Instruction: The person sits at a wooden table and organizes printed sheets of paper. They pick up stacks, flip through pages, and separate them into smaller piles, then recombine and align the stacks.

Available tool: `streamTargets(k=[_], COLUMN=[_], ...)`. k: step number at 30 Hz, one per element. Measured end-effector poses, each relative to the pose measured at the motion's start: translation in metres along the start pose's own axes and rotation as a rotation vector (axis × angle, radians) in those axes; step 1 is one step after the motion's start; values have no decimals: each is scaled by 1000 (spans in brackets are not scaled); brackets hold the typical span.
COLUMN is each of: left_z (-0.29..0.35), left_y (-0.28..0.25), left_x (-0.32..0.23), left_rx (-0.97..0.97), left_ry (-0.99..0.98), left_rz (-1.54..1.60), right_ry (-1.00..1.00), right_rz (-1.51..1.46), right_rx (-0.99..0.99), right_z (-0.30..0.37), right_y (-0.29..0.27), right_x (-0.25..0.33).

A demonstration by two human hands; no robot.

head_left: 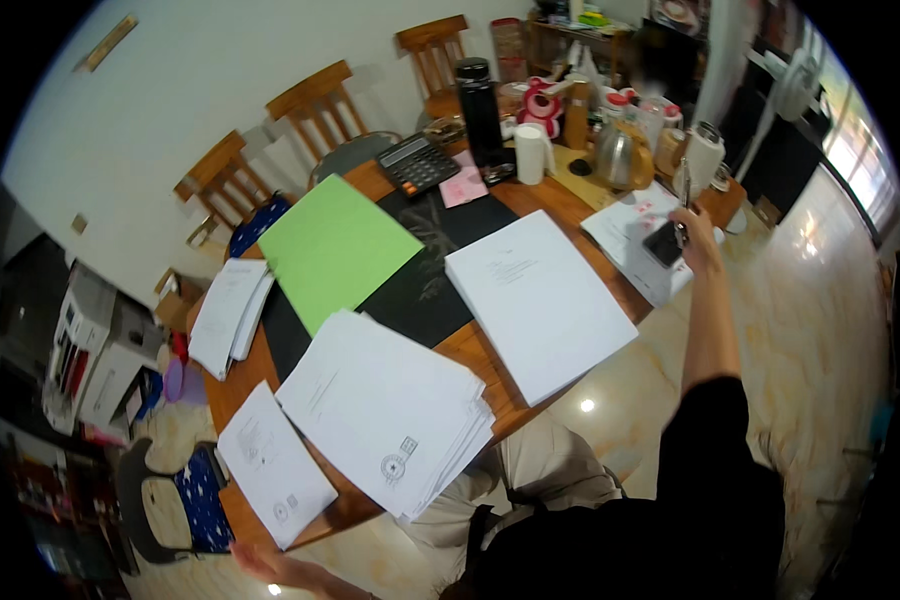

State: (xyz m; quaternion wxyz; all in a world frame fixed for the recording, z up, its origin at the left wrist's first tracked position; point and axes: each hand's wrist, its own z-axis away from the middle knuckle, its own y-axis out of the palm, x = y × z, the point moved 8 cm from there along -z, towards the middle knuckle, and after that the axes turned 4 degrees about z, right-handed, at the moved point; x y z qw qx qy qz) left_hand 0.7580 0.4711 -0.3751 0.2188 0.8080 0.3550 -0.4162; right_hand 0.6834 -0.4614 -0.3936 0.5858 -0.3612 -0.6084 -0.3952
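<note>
My right hand (pixel 703 242) is closed on a slim dark pen (pixel 683 232) above the papers at the table's right edge. Under it lies a black phone-like slab (pixel 662 244) on a white booklet (pixel 625 226) with red marks. My left hand (pixel 257 563) hangs off the table's near left corner, fingers stretched out and holding nothing. Closest to it is a stamped white sheet (pixel 275 465). A thick, uneven paper stack (pixel 380 405) sits beside that sheet, and a neater stack (pixel 540 300) lies right of centre. A green sheet (pixel 340 250) rests farther back.
At the back stand a calculator (pixel 416 166), a tall black flask (pixel 480 115), a white cup (pixel 531 153) and a metal kettle (pixel 622 155). Smaller papers (pixel 230 315) lie at the left edge. Wooden chairs (pixel 315 105) line the far side; a printer (pixel 95 350) is at left.
</note>
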Motion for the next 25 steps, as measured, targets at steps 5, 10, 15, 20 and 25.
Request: streamTargets(k=[5, 10, 15, 20, 25], left_z=[52, 200, 220, 225, 205], left_y=[105, 202, 167, 97, 83], left_x=[-41, -96, -173, -187, -150], left_rx=[417, 1437, 1802, 2091, 1678], left_ry=[-376, -1318, -1976, -1647, -1511], left_rz=[299, 842, 1551, 1082, 1081], right_ry=[-396, -1142, -1484, -1538, -1348], right_rz=[-27, 391, 415, 140, 261], right_rx=[317, 596, 1495, 1742, 1411], right_z=[164, 299, 443, 501, 465], right_y=[98, 163, 214, 205, 251], right_x=[117, 148, 144, 133, 125])
